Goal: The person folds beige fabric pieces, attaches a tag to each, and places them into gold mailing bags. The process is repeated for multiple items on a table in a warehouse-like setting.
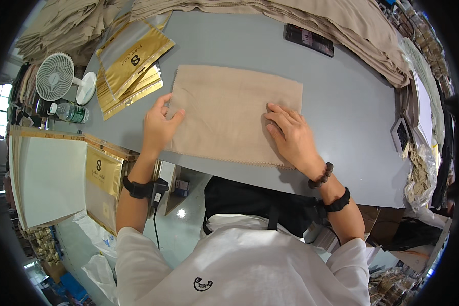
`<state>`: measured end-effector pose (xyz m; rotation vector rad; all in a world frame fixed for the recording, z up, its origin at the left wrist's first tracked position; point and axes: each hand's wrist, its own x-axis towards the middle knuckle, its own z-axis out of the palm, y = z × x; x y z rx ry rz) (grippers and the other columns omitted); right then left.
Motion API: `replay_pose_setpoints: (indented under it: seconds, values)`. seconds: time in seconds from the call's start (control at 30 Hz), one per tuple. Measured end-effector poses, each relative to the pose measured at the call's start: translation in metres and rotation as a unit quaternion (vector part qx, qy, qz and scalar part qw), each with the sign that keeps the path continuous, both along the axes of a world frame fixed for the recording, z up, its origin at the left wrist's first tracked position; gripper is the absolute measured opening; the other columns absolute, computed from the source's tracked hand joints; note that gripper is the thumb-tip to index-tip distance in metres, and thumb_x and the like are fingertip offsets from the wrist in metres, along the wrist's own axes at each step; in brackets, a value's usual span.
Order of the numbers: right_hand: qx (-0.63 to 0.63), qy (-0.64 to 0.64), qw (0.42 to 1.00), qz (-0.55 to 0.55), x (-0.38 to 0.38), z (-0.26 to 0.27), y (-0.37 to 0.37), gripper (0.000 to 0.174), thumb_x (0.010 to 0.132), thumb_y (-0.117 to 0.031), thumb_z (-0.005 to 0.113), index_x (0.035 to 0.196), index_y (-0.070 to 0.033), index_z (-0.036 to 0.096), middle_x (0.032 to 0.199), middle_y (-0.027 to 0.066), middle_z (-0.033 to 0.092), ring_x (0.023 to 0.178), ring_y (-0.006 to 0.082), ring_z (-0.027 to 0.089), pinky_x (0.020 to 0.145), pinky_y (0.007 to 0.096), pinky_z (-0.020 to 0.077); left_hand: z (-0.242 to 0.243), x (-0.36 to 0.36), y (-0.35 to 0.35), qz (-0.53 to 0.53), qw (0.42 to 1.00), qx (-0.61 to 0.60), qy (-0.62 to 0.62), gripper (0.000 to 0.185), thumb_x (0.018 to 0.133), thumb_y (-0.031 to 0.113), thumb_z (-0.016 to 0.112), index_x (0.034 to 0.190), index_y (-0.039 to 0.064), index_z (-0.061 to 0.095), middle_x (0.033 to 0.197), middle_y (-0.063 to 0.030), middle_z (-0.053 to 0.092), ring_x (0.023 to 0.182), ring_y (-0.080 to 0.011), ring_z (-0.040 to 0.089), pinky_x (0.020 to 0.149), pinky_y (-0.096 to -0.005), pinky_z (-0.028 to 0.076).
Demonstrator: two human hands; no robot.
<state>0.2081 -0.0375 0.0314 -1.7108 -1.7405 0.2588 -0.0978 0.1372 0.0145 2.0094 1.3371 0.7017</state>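
A folded beige cloth (229, 114) with zigzag-cut edges lies flat on the grey table (359, 126) in front of me. My left hand (162, 124) is at the cloth's left edge, thumb on top and the fingers beside the edge; whether it pinches the fabric I cannot tell. My right hand (294, 137) rests on the right part of the cloth, palm down, with fingers slightly bent and spread. The cloth's lower right corner is partly hidden by that hand.
Gold and clear plastic pouches (137, 61) lie at the table's left, near a small white fan (55, 78) and a plastic bottle (70, 113). A phone (309, 40) lies at the back. Beige fabric (329, 19) is piled along the far edge. An open carton (53, 176) stands left.
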Motion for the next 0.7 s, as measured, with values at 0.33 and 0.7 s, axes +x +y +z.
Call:
replay_pose_setpoints:
  seconds: [0.33,0.7]
  values:
    - [0.069,0.098,0.989,-0.091,0.038,0.007,-0.019,0.014,0.096,-0.004,0.069,0.109,-0.002,0.074,0.102,0.0142,0.075,0.087,0.0291,0.07,0.075,0.0361,0.0565,-0.012,-0.004,0.004,-0.15,0.933,0.252,0.208,0.055,0.097,0.012,0.056,0.151,0.009,0.051,0.158,-0.0197,0.044,0.146,-0.037,0.04,0.117,-0.0509,0.029]
    - [-0.016,-0.067,0.996,-0.052,0.059,0.003,-0.12,0.023,0.091,-0.016,0.079,0.113,-0.013,0.078,0.105,0.0048,0.069,0.09,0.0241,0.063,0.078,0.0374,0.0532,-0.018,0.041,-0.027,-0.177,0.932,0.238,0.209,0.056,0.099,0.012,0.051,0.154,0.0,0.042,0.158,-0.0268,0.041,0.148,-0.042,0.036,0.121,-0.0545,0.022]
